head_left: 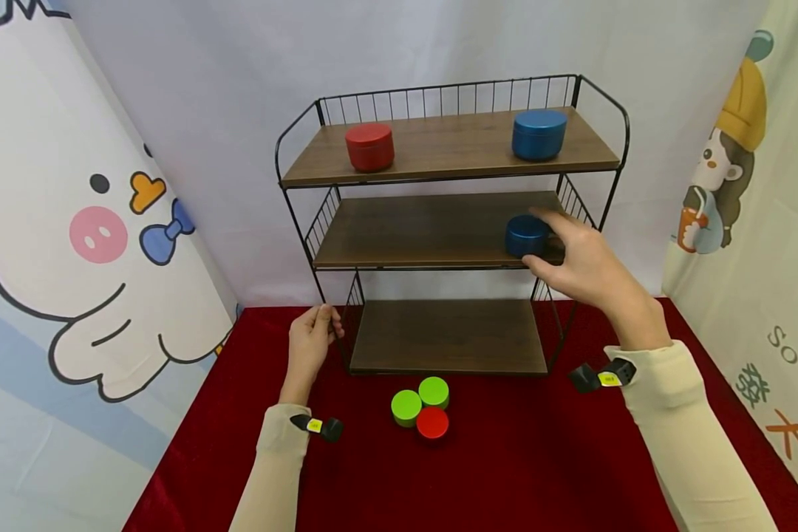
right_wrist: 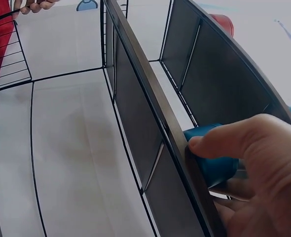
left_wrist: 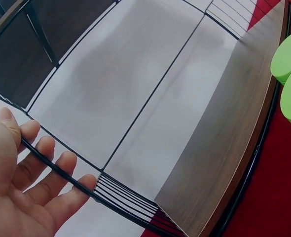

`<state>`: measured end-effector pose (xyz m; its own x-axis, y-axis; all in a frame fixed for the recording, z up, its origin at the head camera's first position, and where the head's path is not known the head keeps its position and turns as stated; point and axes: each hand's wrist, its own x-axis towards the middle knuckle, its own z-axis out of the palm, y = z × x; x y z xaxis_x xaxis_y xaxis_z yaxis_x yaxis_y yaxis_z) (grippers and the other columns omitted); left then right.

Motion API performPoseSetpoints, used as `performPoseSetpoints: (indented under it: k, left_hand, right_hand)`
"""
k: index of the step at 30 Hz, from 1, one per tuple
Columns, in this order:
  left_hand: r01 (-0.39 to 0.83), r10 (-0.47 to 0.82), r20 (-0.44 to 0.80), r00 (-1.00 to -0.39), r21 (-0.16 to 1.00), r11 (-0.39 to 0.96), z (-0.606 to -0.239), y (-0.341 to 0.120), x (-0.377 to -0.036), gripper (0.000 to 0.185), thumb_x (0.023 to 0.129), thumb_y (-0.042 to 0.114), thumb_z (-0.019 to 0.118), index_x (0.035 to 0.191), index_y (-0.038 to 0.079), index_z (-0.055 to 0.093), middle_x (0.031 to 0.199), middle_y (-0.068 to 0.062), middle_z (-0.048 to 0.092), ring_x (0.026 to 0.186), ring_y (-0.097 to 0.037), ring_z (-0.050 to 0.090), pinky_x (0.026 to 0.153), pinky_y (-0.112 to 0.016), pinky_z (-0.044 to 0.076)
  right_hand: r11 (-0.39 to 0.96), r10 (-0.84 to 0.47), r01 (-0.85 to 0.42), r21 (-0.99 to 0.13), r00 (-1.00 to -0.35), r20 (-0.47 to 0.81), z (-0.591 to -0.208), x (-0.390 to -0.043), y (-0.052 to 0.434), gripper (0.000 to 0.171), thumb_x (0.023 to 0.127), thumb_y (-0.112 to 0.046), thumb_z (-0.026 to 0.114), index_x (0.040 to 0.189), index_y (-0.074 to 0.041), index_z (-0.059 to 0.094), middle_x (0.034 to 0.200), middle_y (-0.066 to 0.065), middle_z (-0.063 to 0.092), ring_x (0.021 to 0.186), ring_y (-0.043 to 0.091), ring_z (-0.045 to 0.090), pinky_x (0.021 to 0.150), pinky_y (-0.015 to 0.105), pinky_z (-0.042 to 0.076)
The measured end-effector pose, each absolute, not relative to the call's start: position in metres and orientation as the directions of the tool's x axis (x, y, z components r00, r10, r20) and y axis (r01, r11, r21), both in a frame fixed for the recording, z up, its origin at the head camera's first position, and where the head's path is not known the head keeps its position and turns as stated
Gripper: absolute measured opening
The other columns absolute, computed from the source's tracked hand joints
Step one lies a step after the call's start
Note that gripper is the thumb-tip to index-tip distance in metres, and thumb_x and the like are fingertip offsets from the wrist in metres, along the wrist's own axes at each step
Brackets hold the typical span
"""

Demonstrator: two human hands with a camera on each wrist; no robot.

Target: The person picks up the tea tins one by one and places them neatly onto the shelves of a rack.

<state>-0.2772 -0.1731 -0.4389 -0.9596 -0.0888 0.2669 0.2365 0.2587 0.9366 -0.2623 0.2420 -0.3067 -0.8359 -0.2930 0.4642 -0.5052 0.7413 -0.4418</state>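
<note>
Red cloth (head_left: pixel 519 458) covers the table, with two green tins (head_left: pixel 406 407) and a small red tin (head_left: pixel 432 423) lying just short of the left hand's (head_left: pixel 309 346) fingers, which curl round the wire rack's (head_left: pixel 304 244) front leg. Farther off, the right hand (head_left: pixel 581 258) closes thumb and fingers round a blue tin (head_left: pixel 524 235) on the middle shelf; beyond its fingertips, above, sit a larger red tin (head_left: pixel 369 146) and another blue one (head_left: pixel 539 134).

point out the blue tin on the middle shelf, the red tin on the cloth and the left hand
blue tin on the middle shelf (head_left: pixel 522 235), head view, its side wall
red tin on the cloth (head_left: pixel 432 423), head view, its lid
left hand (head_left: pixel 309 343), head view, back of the hand
</note>
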Motion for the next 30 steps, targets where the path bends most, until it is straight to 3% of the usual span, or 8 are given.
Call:
performPoseSetpoints:
  k: [6,10,13,17,20,23,27,30]
  left_hand:
    - [0.235,-0.104,0.268,-0.958,0.938,0.254,-0.463,-0.180,-0.295,0.048,0.111,0.029,0.044,0.097,-0.013,0.063,0.094,-0.034,0.063,0.086,-0.048,0.068,0.066,-0.021,0.057]
    - [0.250,-0.114,0.286,-0.951,0.934,0.257,-0.468,-0.180,-0.297,0.050,0.110,0.035,0.046,0.097,-0.010,0.064,0.093,-0.031,0.064,0.083,-0.040,0.069,0.067,-0.023,0.059]
    - [0.258,-0.120,0.296,-0.948,0.931,0.258,-0.468,-0.180,-0.297,0.053,0.109,0.038,0.047,0.096,-0.010,0.065,0.091,-0.027,0.064,0.078,-0.030,0.070,0.070,-0.031,0.062]
    - [0.269,-0.125,0.307,-0.943,0.929,0.256,-0.467,-0.180,-0.296,0.053,0.109,0.039,0.048,0.095,-0.009,0.064,0.088,-0.023,0.064,0.075,-0.024,0.069,0.073,-0.040,0.063]
    - [0.274,-0.123,0.312,-0.942,0.927,0.257,-0.468,-0.180,-0.297,0.052,0.109,0.038,0.048,0.093,-0.008,0.065,0.087,-0.022,0.064,0.074,-0.023,0.068,0.069,-0.031,0.062]
    - [0.278,-0.120,0.316,-0.941,0.926,0.256,-0.469,-0.180,-0.298,0.052,0.109,0.038,0.048,0.092,-0.007,0.065,0.086,-0.023,0.064,0.072,-0.021,0.068,0.065,-0.022,0.058]
    - [0.285,-0.118,0.322,-0.939,0.924,0.257,-0.470,-0.181,-0.298,0.052,0.109,0.039,0.048,0.092,-0.007,0.065,0.087,-0.024,0.064,0.071,-0.018,0.067,0.064,-0.022,0.058]
    - [0.284,-0.120,0.324,-0.938,0.921,0.265,-0.470,-0.182,-0.298,0.052,0.108,0.039,0.048,0.092,-0.007,0.066,0.087,-0.025,0.064,0.072,-0.021,0.068,0.064,-0.021,0.057]
  right_hand:
    - [0.705,-0.279,-0.571,-0.421,-0.768,0.576,-0.312,-0.253,0.238,0.069,0.091,-0.004,0.076,0.150,0.005,0.043,0.144,0.029,0.053,0.129,0.046,0.054,0.101,0.062,0.050]
    - [0.690,-0.220,-0.606,-0.396,-0.697,0.683,-0.319,-0.240,0.235,0.075,0.087,-0.003,0.079,0.152,0.003,0.042,0.151,0.027,0.048,0.134,0.043,0.050,0.099,0.058,0.052]
    - [0.666,-0.186,-0.651,-0.364,-0.617,0.765,-0.326,-0.231,0.231,0.077,0.082,0.001,0.082,0.150,0.004,0.046,0.150,0.026,0.050,0.134,0.041,0.051,0.106,0.039,0.052]
    - [0.608,-0.183,-0.720,-0.335,-0.537,0.823,-0.339,-0.220,0.224,0.076,0.077,0.006,0.083,0.145,0.009,0.049,0.147,0.028,0.052,0.134,0.041,0.051,0.109,0.012,0.039]
    - [0.578,-0.190,-0.742,-0.341,-0.528,0.828,-0.351,-0.212,0.218,0.077,0.076,0.006,0.082,0.145,0.009,0.048,0.148,0.029,0.051,0.135,0.041,0.050,0.112,0.011,0.036]
    - [0.557,-0.189,-0.756,-0.343,-0.518,0.834,-0.364,-0.205,0.212,0.072,0.082,-0.004,0.079,0.146,0.008,0.048,0.149,0.029,0.050,0.137,0.043,0.049,0.117,0.016,0.033]
    - [0.542,-0.200,-0.765,-0.348,-0.519,0.831,-0.381,-0.196,0.203,0.068,0.097,-0.032,0.071,0.147,0.007,0.048,0.149,0.029,0.050,0.139,0.045,0.047,0.122,0.021,0.029]
    - [0.530,-0.205,-0.767,-0.362,-0.530,0.823,-0.395,-0.188,0.197,0.070,0.101,-0.043,0.063,0.147,0.007,0.048,0.149,0.028,0.050,0.137,0.043,0.049,0.120,0.019,0.031]
